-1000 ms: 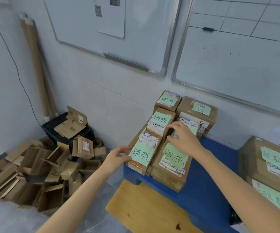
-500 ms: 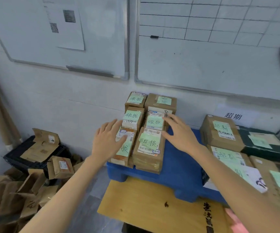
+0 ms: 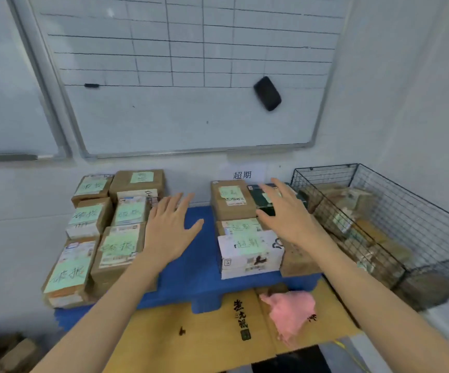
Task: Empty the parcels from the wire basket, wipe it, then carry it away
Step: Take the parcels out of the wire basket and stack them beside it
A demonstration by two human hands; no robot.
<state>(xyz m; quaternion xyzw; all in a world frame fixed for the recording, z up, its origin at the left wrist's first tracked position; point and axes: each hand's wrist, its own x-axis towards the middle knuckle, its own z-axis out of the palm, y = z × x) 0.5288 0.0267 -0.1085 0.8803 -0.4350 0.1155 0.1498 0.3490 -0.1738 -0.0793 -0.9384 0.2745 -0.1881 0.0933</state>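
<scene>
While parcels [image 3: 352, 219] fill basket [image 3: 411, 211], hands hover

black wire basket [image 3: 395, 211], seemingly cardboard parcels [image 3: 352, 211]

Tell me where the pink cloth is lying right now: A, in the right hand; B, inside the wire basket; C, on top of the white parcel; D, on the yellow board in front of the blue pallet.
D: the pink cloth lies crumpled on the yellow board, with neither hand touching it.
</scene>
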